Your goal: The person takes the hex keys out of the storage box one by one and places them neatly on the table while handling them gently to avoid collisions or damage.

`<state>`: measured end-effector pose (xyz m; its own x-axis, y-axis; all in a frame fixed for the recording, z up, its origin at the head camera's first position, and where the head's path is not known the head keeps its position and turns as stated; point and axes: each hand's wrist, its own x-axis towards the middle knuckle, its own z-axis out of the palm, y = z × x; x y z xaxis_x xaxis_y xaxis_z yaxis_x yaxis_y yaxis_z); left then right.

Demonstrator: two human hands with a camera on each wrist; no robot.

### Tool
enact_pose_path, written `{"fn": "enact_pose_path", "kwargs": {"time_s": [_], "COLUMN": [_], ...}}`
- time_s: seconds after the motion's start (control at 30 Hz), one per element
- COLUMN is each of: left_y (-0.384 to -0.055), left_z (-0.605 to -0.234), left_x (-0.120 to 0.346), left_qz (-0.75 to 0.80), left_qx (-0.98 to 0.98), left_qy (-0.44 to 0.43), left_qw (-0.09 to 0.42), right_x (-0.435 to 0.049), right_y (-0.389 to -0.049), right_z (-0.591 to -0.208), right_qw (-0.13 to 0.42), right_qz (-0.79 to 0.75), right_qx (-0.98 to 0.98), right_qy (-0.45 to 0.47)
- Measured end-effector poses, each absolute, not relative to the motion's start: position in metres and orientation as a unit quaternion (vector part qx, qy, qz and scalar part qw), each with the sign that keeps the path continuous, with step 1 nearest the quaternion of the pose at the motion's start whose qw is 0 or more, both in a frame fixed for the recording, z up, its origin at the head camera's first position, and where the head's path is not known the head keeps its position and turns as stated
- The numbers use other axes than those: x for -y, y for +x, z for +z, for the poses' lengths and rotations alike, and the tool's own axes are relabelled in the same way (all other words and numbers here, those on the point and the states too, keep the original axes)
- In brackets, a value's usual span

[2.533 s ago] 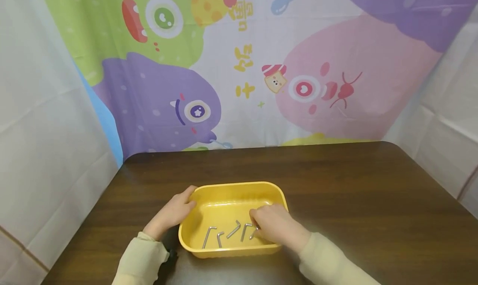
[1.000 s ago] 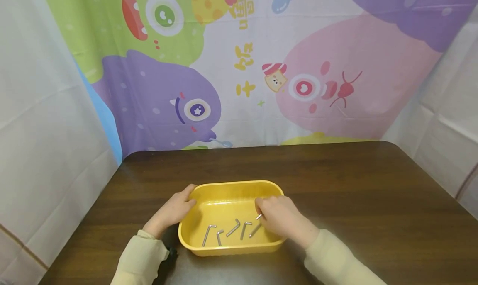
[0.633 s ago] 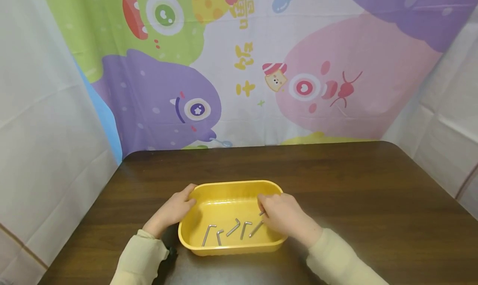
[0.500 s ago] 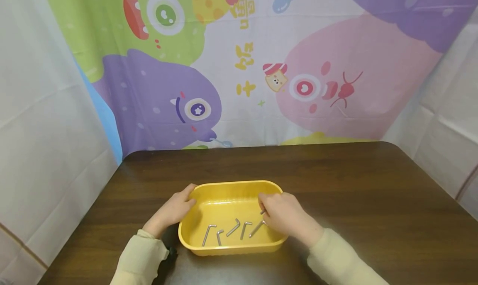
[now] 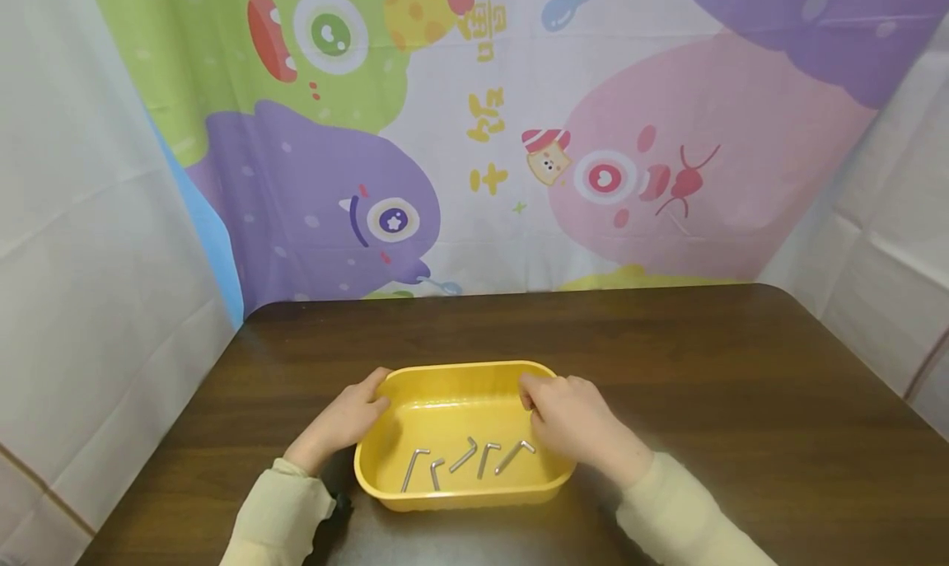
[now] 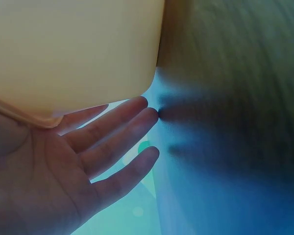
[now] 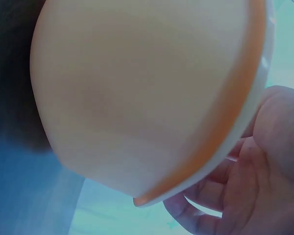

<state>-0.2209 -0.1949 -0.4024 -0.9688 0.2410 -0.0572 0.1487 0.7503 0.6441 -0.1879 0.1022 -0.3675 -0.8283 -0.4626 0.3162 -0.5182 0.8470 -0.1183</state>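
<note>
A yellow plastic basin [image 5: 463, 500] with rounded corners stands on the table. On its floor lie several L-shaped silver hex keys [image 5: 463, 456], spaced roughly in a row along the near side. The left hand [image 5: 344, 413] grips the basin's left rim, thumb inside. In the left wrist view its other fingers [image 6: 120, 147] stretch along the outside of the wall. The right hand [image 5: 574, 418] reaches over the right rim, fingers curled inside. These fingers cover the hex key that showed between them moments earlier. The right wrist view shows them bent over the rim [image 7: 225, 147].
The dark wooden table [image 5: 704, 385] extends around the basin. A cloth backdrop [image 5: 489, 137] with cartoon monsters hangs along its back edge, and white cloth [image 5: 96, 220] hangs at the sides. A small black object [image 5: 339, 508] shows beside the left sleeve.
The right hand has moved right and slightly back toward the basin's right rim. The rightmost lying hex key is now fully uncovered; the one between the fingers has gone out of sight. Left hand unchanged.
</note>
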Motion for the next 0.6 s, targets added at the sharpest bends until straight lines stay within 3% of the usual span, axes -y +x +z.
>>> {"fn": "enact_pose_path", "kwargs": {"time_s": [0.6], "left_y": [-0.2218], "left_z": [-0.4029], "left_x": [0.1949], "left_qz": [0.340], "left_qx": [-0.932], "left_qy": [0.102], "left_qw": [0.070], "right_x": [-0.1089], "right_y": [-0.1916], "right_z": [-0.3605], "right_qw": [0.163], "right_qz": [0.113], "right_qx": [0.948], "right_qy": [0.250]}}
